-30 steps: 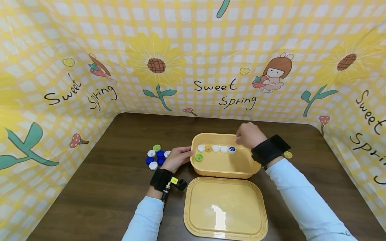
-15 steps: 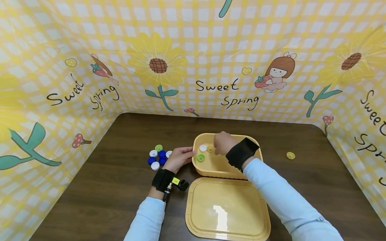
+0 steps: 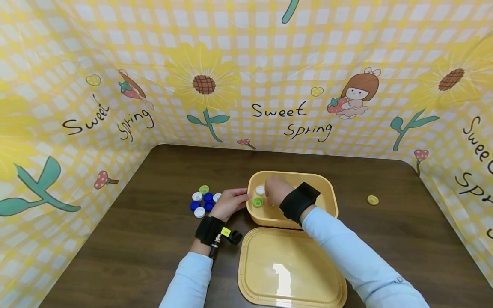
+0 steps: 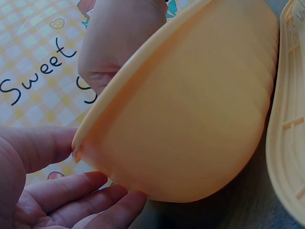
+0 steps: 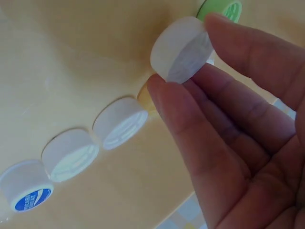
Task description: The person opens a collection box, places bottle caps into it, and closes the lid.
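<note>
The left hand point(image 3: 228, 204) holds the left end of a yellow plastic box point(image 4: 190, 124), thumb at the rim and fingers against the outer wall. Inside the box, the right hand point(image 3: 277, 191) pinches a white bottle cap point(image 5: 183, 50) between thumb and fingertips, tilted above the floor. A green cap point(image 5: 221, 9) lies just beyond it. A row runs along the floor: a yellow cap point(image 5: 146, 98) partly behind the fingers, white caps point(image 5: 120, 122), and one with a blue logo point(image 5: 27, 186). In the head view the right hand hides most of this row.
A lid point(image 3: 292, 265) lies flat in front of the box. Left of the left hand sits a cluster of blue, white and green caps point(image 3: 208, 197). One yellow cap point(image 3: 372, 200) lies alone on the dark table point(image 3: 389, 239) at right. Patterned cloth walls point(image 3: 269, 77) surround the table.
From the box's right end, the right hand has moved left and down into it, over the row of caps. The left hand keeps its hold on the box.
</note>
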Tool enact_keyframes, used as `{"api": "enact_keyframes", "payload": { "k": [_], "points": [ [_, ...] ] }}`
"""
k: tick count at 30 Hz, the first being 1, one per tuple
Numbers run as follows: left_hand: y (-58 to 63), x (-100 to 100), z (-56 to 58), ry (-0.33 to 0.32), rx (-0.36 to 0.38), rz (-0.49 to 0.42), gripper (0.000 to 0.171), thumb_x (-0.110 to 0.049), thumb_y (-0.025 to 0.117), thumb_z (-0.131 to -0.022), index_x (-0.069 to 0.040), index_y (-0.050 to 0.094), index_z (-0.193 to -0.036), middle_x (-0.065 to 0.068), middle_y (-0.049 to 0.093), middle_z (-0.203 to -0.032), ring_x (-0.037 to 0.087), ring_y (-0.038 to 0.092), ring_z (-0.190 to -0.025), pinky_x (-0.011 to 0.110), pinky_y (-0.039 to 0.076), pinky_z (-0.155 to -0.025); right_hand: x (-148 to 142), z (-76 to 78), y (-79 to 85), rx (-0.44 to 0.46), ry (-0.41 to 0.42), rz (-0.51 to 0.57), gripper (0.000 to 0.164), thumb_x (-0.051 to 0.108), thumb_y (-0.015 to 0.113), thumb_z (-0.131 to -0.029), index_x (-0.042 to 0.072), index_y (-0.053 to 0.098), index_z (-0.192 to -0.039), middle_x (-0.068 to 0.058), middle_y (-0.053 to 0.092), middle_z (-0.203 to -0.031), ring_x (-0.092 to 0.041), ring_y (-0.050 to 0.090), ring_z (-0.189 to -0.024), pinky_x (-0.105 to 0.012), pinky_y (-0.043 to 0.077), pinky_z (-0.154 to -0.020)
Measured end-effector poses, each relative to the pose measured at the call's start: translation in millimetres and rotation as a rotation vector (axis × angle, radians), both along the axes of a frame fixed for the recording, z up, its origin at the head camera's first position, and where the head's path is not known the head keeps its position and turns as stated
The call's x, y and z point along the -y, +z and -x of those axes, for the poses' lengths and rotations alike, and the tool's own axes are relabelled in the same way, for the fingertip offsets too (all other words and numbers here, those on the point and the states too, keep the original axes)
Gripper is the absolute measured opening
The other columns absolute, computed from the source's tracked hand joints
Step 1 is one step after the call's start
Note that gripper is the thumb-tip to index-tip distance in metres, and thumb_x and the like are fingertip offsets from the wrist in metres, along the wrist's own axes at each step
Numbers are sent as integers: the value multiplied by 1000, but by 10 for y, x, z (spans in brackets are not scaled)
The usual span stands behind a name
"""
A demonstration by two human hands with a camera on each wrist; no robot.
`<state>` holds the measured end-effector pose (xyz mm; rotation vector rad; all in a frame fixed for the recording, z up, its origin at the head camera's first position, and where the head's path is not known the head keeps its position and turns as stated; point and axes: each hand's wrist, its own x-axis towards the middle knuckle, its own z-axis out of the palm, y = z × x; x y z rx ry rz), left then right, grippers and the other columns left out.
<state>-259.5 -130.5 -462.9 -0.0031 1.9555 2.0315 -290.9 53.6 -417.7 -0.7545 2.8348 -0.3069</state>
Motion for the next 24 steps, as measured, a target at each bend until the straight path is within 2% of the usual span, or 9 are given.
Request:
{"api": "enact_keyframes", "payload": {
  "k": [3,8,17,24],
  "points": [
    [-4,3,-4,-5,-5,-7,38,-7,60,-97,9,55,-130,25,57,-129,33,57,-117,37,50,-93,27,-5,-22,-1,3,-18,26,-4,73,-72,11,59,-57,4,42,-54,-16,37,-57,-25,31,-53],
    [5,8,-11,-13,-11,-22,38,-7,59,-97,10,55,-131,27,55,-130,35,55,-119,37,50,-93,62,-22,-12,-1,11,-13,30,-6,73,-70,10,55,-53,4,38,-51,-16,34,-56,-26,29,-52],
    [-3,6,-11,-25,-20,-22,39,-7,59,-98,11,53,-132,29,53,-132,36,54,-120,37,49,-94,89,-29,-50,-55,10,-24,24,-3,76,-72,10,61,-59,2,52,-60,-18,45,-61,-28,41,-59],
    [20,12,-23,-18,-12,-29,39,-6,59,-97,10,53,-132,28,54,-131,35,54,-120,37,50,-94,104,-7,-91,-94,47,-11,30,-7,74,-69,12,56,-54,3,46,-55,-15,38,-56,-27,35,-53]
  ]
}}
